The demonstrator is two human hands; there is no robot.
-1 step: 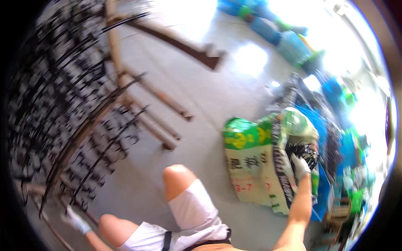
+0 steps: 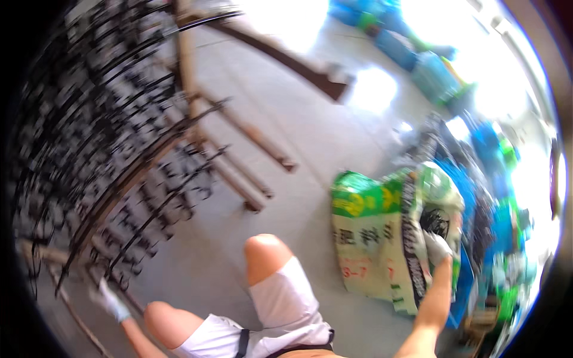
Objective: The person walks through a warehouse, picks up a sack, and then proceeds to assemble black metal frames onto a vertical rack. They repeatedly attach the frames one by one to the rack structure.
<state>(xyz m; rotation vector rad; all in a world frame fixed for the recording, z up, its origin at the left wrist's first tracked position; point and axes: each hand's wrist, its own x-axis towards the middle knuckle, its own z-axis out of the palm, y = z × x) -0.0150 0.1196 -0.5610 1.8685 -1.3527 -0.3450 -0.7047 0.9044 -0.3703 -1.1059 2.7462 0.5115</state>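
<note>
My right hand (image 2: 439, 247), in a pale glove, reaches into the mouth of a white and green woven sack (image 2: 364, 262). Its fingers are at a bunch of thin black pieces (image 2: 436, 221) inside; the sack and the pieces hide whether they grip any. On the far left stands a wooden rack (image 2: 125, 182) hung with many black hook-shaped pieces (image 2: 173, 173). My left hand (image 2: 110, 300), also gloved, is low beside the rack's near lower end. Its blurred fingers look stretched and apart, with nothing visible in them.
Wooden legs and a notched beam (image 2: 286, 56) of the rack jut over the grey tiled floor (image 2: 298, 197). Behind the sack are a blue container (image 2: 462, 298) and dark plastic bags (image 2: 477, 197). Blue and green bundles (image 2: 436, 77) line the right side, with a small wooden stool (image 2: 480, 319) nearer.
The whole view has shifted slightly, so the rack and sack sit further right in the picture. My right hand is still in the sack's mouth, and my left hand remains by the rack.
</note>
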